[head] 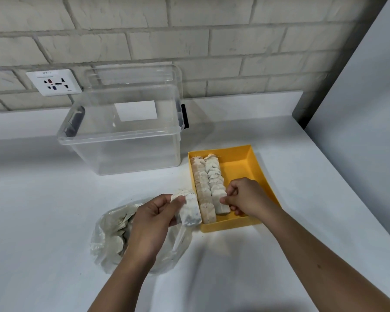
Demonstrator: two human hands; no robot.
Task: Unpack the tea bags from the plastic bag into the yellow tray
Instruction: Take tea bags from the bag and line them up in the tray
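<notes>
The yellow tray (239, 165) sits right of centre on the white counter, with two rows of tea bags (206, 183) packed along its left side. My right hand (243, 195) is inside the tray, fingers pinched on the nearest tea bag (221, 202) of the right row. My left hand (153, 216) holds a small stack of tea bags (190, 210) just outside the tray's left wall. Below it lies the clear plastic bag (109, 235), open, with several more tea bags inside.
A clear plastic storage box (122, 140) with its lid leaning behind stands at the back, left of the tray. A wall socket (53, 82) sits on the brick wall. A white panel (369, 109) borders the counter on the right.
</notes>
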